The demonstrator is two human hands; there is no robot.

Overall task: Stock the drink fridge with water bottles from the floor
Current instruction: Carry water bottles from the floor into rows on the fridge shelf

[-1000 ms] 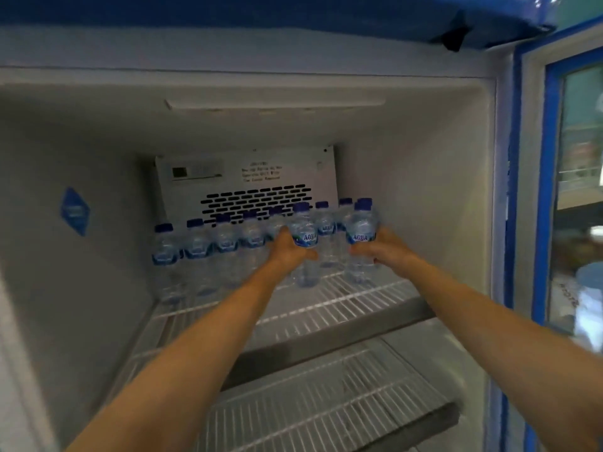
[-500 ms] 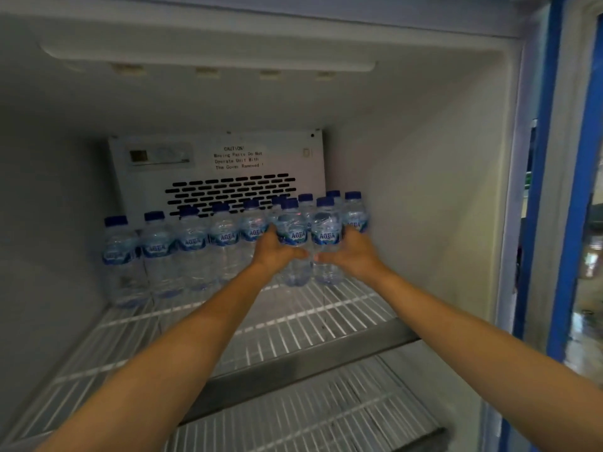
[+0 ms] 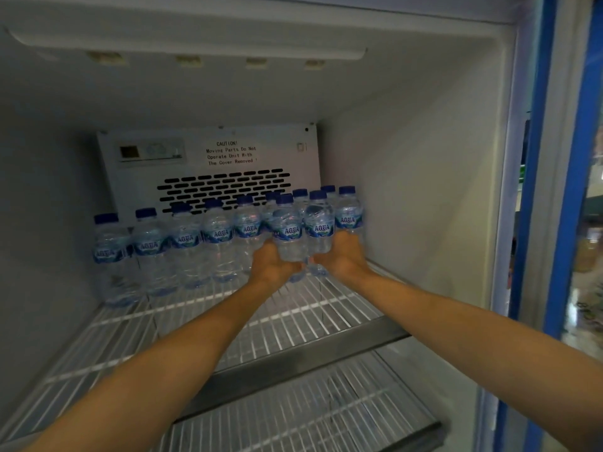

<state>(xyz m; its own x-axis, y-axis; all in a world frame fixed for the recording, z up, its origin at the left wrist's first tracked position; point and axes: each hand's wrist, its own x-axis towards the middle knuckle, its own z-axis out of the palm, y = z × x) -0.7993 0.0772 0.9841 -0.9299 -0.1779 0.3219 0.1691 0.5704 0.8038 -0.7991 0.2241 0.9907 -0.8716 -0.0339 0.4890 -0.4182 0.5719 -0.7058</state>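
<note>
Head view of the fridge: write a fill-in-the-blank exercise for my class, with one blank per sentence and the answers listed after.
1. Each of the hands, left hand and right hand, grips one ____.
2. The bottle caps are ____ in colour.
3. The bottles stand on a wire ____.
4. The word at the top of the back panel notice is ____.

Answers: bottle; blue; shelf; CAUTION
</note>
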